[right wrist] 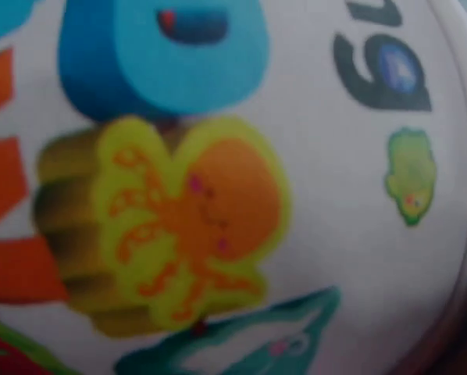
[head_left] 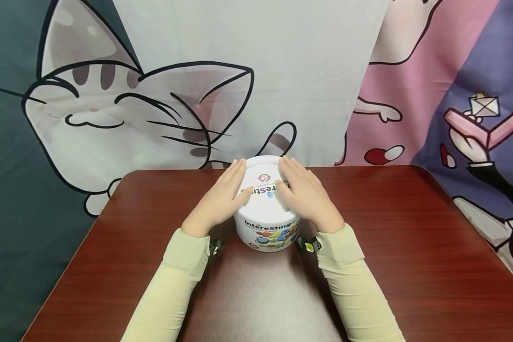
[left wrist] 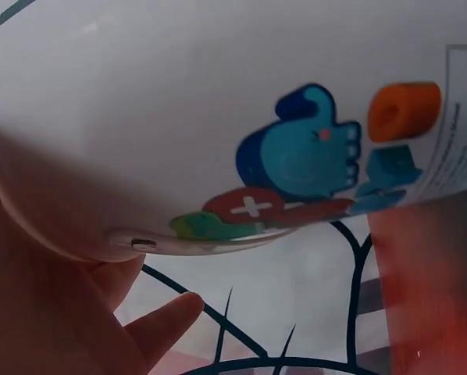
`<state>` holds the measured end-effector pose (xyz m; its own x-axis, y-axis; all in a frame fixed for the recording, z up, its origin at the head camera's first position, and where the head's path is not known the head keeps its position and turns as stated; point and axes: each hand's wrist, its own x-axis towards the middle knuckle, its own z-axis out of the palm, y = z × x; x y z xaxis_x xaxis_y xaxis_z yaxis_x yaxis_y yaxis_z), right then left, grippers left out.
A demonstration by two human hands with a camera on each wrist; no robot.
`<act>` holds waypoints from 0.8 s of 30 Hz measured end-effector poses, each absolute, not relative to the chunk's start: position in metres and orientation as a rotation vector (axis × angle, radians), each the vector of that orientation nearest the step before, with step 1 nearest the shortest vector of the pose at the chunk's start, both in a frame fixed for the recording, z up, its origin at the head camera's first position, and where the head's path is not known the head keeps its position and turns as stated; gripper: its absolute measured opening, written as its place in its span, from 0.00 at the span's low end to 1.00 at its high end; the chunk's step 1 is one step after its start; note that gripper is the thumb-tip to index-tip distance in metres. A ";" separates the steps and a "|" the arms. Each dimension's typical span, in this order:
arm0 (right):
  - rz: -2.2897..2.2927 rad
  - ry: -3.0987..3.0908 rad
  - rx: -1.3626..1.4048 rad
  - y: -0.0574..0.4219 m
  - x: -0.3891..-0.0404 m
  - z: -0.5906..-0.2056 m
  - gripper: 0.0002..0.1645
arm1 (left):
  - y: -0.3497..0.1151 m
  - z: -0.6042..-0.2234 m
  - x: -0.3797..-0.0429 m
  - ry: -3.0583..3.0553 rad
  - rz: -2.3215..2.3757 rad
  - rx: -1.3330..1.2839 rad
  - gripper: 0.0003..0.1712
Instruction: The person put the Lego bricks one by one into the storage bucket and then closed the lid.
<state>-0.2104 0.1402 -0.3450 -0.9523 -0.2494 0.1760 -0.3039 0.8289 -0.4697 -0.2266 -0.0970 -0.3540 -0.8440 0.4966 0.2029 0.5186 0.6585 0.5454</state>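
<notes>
A white round tub (head_left: 244, 232) stands upright on the table, its side printed with "Interesting" and colourful animal shapes. Its white lid (head_left: 265, 206) is on. My left hand (head_left: 218, 202) rests against the lid's left side, fingers fairly straight and pointing away, thumb on top. My right hand (head_left: 309, 197) lies the same way on the right side of the lid. In the left wrist view, fingers of the left hand (left wrist: 167, 324) show beside the tub (left wrist: 140, 117). Only the printed side of the tub (right wrist: 335, 203) fills the right wrist view; the right hand's fingers are hidden there.
The reddish-brown table (head_left: 410, 266) extends to both sides and in front of the tub. Behind it hangs a cloth backdrop (head_left: 308, 61) with cartoon cats. Small black devices, such as the one at the left wrist (head_left: 215, 247), sit on both wrists.
</notes>
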 end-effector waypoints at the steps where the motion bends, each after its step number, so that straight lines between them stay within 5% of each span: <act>1: 0.741 -2.916 0.430 0.140 -0.210 -0.344 0.39 | -0.097 -0.354 -0.227 -2.828 -0.935 -0.873 0.43; 14: 0.502 -3.049 0.460 0.125 -0.220 -0.331 0.39 | -0.106 -0.355 -0.228 -2.841 -0.935 -0.821 0.41; 24: 0.832 -2.885 0.480 0.135 -0.223 -0.351 0.39 | -0.106 -0.382 -0.234 -2.617 -1.373 -0.763 0.34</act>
